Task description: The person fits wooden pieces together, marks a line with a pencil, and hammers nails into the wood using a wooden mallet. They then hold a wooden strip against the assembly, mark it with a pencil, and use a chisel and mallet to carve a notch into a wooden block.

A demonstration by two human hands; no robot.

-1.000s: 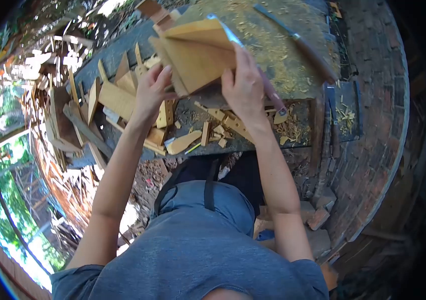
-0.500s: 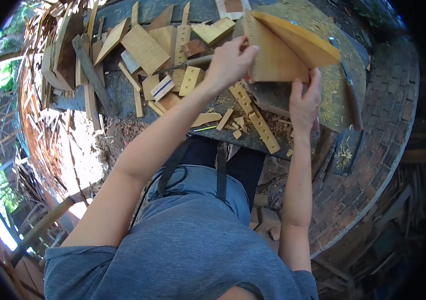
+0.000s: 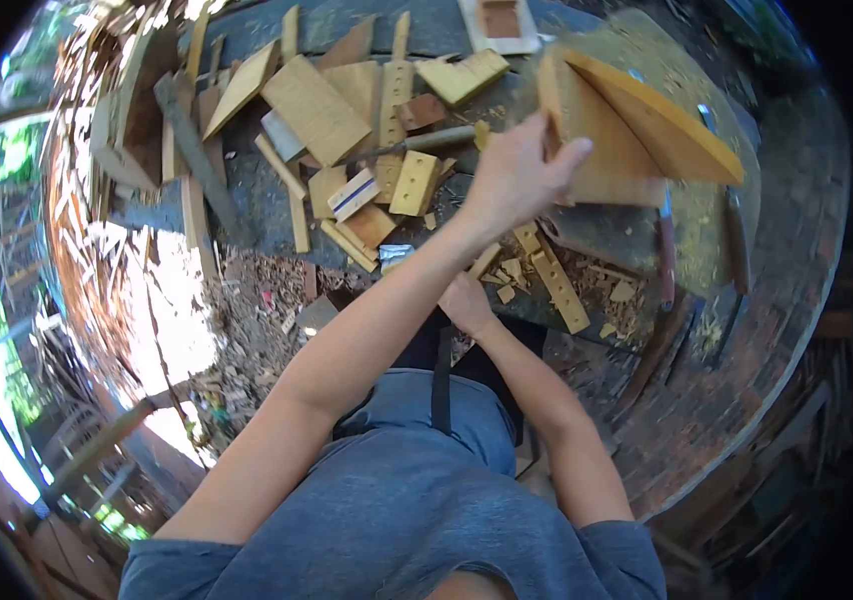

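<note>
My left hand (image 3: 522, 172) grips the left edge of an angled piece of two joined boards (image 3: 612, 140), which tilts above the right part of the workbench. The thumb points right and the other fingers are partly behind the edge. Low at the bench's front edge is my right hand (image 3: 466, 304), beneath my left forearm, its fingers mostly hidden. Close to it lie small wood offcuts (image 3: 509, 280) and a strip with holes (image 3: 560, 290). I cannot make out whether the right hand holds anything.
Many wood blocks, such as a wide board (image 3: 317, 108) and a block with holes (image 3: 414, 184), cover the workbench (image 3: 267, 215). A chisel-like tool with a reddish handle (image 3: 667, 260) lies at the right. A round surface with shavings (image 3: 697, 225) sits beyond it.
My right hand has let go of the boards' lower edge and moved down and left to the bench's front edge. My left hand still holds the boards. The view has shifted slightly.
</note>
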